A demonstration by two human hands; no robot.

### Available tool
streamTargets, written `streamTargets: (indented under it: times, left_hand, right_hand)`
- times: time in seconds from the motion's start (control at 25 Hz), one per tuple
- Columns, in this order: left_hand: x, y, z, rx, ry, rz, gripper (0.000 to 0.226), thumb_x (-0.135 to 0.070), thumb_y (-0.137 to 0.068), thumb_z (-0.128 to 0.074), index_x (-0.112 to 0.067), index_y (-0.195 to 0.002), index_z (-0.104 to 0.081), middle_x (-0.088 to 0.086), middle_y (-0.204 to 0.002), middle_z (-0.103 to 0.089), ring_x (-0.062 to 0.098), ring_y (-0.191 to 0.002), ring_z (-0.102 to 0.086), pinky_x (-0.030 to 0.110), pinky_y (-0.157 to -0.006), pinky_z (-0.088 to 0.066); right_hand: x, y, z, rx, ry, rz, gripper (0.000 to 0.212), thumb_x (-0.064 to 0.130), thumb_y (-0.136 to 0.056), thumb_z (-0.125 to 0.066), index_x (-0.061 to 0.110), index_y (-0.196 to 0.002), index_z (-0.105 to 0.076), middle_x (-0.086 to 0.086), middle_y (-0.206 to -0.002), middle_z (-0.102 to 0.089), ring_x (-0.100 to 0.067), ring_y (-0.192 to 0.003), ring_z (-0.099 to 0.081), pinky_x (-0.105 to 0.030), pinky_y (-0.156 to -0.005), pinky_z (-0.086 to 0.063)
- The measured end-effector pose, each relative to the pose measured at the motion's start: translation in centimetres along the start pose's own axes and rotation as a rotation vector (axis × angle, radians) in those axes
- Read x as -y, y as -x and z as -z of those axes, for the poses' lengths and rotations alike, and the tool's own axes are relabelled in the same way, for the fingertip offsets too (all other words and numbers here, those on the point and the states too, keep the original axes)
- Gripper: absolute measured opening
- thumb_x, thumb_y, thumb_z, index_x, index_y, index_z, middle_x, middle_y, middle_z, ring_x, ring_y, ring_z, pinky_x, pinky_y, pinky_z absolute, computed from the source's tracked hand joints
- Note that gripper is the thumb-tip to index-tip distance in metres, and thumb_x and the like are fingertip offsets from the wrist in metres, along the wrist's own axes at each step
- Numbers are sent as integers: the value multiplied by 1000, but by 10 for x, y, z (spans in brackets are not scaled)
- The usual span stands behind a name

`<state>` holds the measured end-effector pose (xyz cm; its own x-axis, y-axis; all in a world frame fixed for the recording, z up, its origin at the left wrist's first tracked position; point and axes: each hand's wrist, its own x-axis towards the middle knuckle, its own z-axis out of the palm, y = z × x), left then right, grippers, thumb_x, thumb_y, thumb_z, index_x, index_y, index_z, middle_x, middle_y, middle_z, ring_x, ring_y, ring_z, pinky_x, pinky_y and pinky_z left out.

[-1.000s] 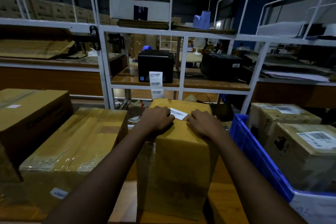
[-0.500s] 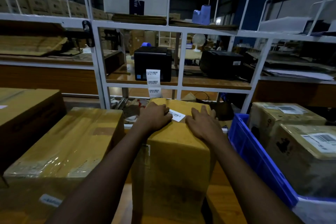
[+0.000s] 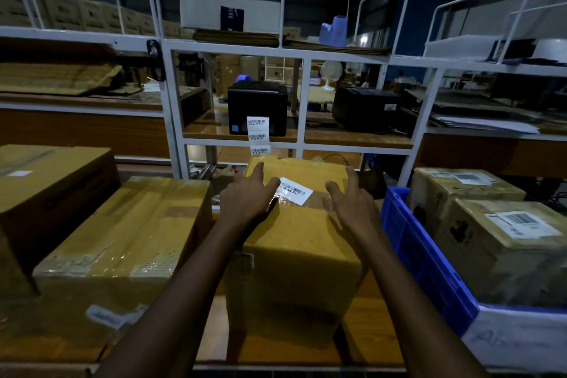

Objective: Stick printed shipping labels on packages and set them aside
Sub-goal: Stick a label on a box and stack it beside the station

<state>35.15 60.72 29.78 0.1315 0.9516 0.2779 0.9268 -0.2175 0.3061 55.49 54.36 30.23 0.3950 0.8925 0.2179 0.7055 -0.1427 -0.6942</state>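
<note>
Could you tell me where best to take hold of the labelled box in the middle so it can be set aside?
Probably by its two long side faces, one hand coming in from each side: the box is tall and narrow, and the left hand and right hand already flank its label.

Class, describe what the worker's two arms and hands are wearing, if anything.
Both forearms are bare as far as the picture shows: no sleeves in view. The left hand and right hand wear no gloves, and no rings, watch or bands show in the dim light.
</note>
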Motion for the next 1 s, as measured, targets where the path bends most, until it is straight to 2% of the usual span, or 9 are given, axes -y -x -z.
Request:
streamTargets:
  times: [0.08, 0.2, 0.28, 0.36, 0.48, 0.56, 0.72, 0.88, 1.0]
  left_hand:
    - [1, 21, 1, -134, 125, 26, 78, -63, -82, -7, -31, -153, -19, 10, -148, -35, 37, -120, -46, 49, -89, -44]
    - [-2, 70, -7, -329, 484, 52, 65, -44, -101, -34, -39, -154, 5, 8, -117, -38, 28, -93, -50, 35, -74, -36]
    - [6, 96, -25, -311, 574, 54, 65, -41, -102, -34, -39, -153, 5, 9, -117, -39, 30, -86, -50, 34, -70, -34]
    - [21, 109, -50, -234, 604, 112, 59, -38, -102, -34, -35, -154, -7, 12, -119, -43, 29, -91, -52, 32, -72, -34]
    - [36, 115, -67, -59, 464, 138, 47, -38, -102, -40, -31, -148, -36, 12, -133, -43, 26, -110, -52, 31, -82, -38]
    - [33, 113, -68, 15, 369, 130, 47, -41, -99, -45, -29, -144, -42, 11, -143, -36, 29, -122, -48, 38, -94, -41]
    - [20, 106, -65, 70, 288, 153, 52, -46, -96, -47, -26, -144, -43, 11, -148, -31, 33, -131, -39, 43, -100, -38]
    - [9, 76, -68, 227, -25, 37, 55, -53, -95, -40, -26, -142, -40, 14, -153, -26, 38, -137, -28, 55, -106, -31]
    - [0, 48, -79, 346, -182, -83, 62, -57, -96, -30, -24, -148, -30, 11, -159, -20, 37, -145, -14, 66, -112, -14]
  right_hand:
    - [-3, 13, 0, -112, -70, 76, 66, 55, -97, -39, 32, -154, -14, -16, -142, -40, -32, -119, -46, -38, -85, -37]
    - [-17, 35, -7, -246, -314, 98, 76, 59, -87, -30, 24, -154, -19, -14, -150, -32, -32, -129, -40, -36, -89, -34]
    - [-35, 46, -19, -261, -409, 56, 78, 64, -86, -27, 25, -154, -21, -12, -157, -26, -32, -139, -31, -43, -102, -33]
    - [-54, 54, -32, -202, -373, -25, 66, 58, -95, -32, 26, -153, -24, -12, -156, -25, -32, -138, -31, -42, -101, -33]
    - [-71, 65, -45, -74, -195, -56, 48, 39, -102, -42, 23, -147, -37, -12, -147, -33, -23, -115, -45, -30, -82, -35]
    - [-74, 68, -52, -42, -96, -17, 44, 36, -100, -48, 22, -141, -46, -9, -144, -34, -14, -104, -42, -28, -76, -37]
    - [-69, 56, -66, 101, 77, 16, 47, 46, -97, -46, 26, -139, -45, -8, -152, -26, -30, -126, -42, -45, -96, -45]
    - [-58, 32, -76, 298, 432, 91, 62, 56, -97, -35, 26, -151, -28, -6, -163, -10, -40, -146, -9, -64, -113, -14]
    - [-52, 16, -88, 423, 581, 185, 69, 61, -98, -23, 24, -155, -12, -3, -165, 1, -37, -149, 6, -65, -114, 2]
